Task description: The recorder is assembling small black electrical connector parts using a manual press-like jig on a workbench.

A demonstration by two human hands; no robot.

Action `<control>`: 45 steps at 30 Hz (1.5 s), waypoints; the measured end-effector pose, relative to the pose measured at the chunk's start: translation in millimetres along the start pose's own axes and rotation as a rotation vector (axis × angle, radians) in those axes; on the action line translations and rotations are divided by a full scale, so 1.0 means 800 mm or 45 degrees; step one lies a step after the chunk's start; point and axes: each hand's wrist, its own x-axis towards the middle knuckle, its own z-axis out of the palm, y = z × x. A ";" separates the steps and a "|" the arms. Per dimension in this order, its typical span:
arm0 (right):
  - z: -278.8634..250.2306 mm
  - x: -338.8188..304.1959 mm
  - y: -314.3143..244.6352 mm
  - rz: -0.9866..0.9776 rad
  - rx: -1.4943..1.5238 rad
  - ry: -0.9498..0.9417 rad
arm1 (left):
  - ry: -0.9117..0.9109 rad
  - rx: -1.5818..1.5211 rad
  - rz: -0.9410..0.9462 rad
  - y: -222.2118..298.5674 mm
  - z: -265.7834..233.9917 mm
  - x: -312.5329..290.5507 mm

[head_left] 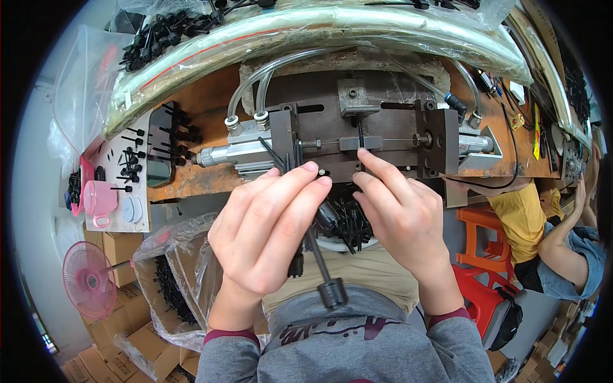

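Note:
My left hand (265,226) is closed around several black rods with cylindrical heads. One of these rods (332,292) slants down toward me, its thick head at the lower end. My right hand (402,214) has its index finger stretched to a small metal block (350,143) in the middle of a dark clamping fixture (332,96). A short black pin (361,133) stands in that block, and the fingertip is at its near end. The other right fingers are loosely bent with nothing visible in them. Below both hands, a pile of similar black parts (351,220) is partly hidden.
Pneumatic cylinders (252,150) with clear hoses flank the fixture. At left are a black parts tray (163,143), a pink cup (101,198) and a pink fan (89,279). A plastic-lined box (175,287) stands below. Right are red stools (476,293) and another person (571,249).

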 end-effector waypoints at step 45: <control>-0.001 -0.008 -0.003 0.017 0.000 -0.086 | 0.091 0.029 -0.064 -0.011 -0.006 -0.002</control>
